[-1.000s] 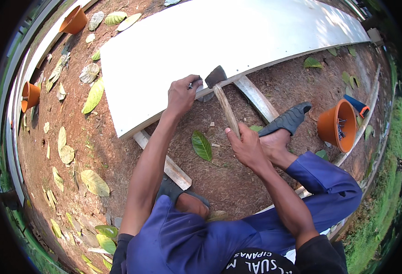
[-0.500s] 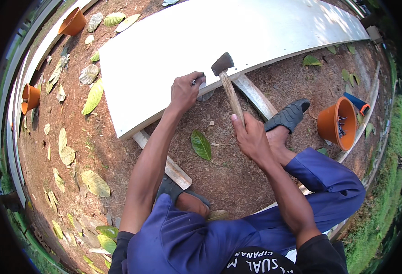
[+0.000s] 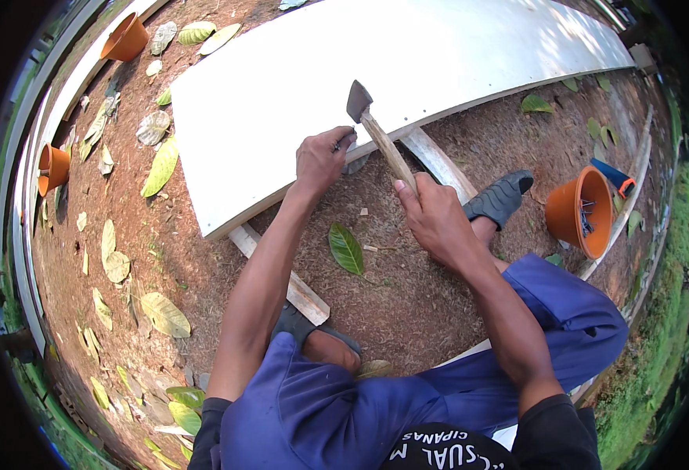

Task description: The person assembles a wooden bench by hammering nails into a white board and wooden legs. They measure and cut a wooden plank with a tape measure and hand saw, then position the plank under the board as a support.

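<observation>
My right hand [image 3: 435, 215] grips the wooden handle of a hammer [image 3: 379, 135], whose metal head is raised over the near edge of a long white board [image 3: 376, 70]. My left hand [image 3: 322, 157] rests at that board edge with fingers pinched, apparently on a small nail that is too tiny to make out. The board lies on wooden battens [image 3: 297, 291] on reddish dirt. I crouch in blue trousers, dark sandals on both feet.
An orange pot [image 3: 583, 211] holding nails stands at the right, with a blue-handled tool [image 3: 612, 176] behind it. More orange pots [image 3: 125, 37] sit at the far left. Dry leaves litter the ground; one green leaf [image 3: 346, 249] lies between my arms.
The hammer head has swung up from below the board edge to above it. My left hand has stayed at the board edge.
</observation>
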